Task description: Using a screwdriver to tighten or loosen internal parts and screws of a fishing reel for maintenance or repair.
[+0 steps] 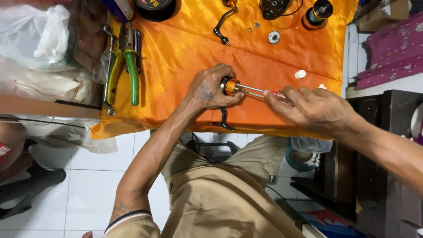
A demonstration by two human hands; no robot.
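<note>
While the left hand (210, 90) wraps around a small fishing reel body (229, 86) with a black and orange-gold metal end, the right hand (308, 108) holds a red-handled screwdriver (264, 93) whose steel shaft runs level into that end. The reel sits just above the orange cloth (185, 53) covering the tabletop, near its front edge, and a black crank arm (224, 120) pokes out below the left palm. The left fingers are curled tightly about the reel, and the right fingers are pinched narrowly around the screwdriver handle, hiding most of it. Judging by its metal look, the reel is rigid, compact and fairly weighty for its size, with smooth rounded faces that would probably slip under a loose hold; gripping the body all the way round, as the left hand does, looks the surest purchase, keeping clear of the thin crank arm. Small loose parts lie well apart on the cloth: a round washer (274, 37), a white cap (300, 74), a black handle (221, 25) and a spool (318, 12). Green-handled pliers (131, 66) rest at the left edge.
</note>
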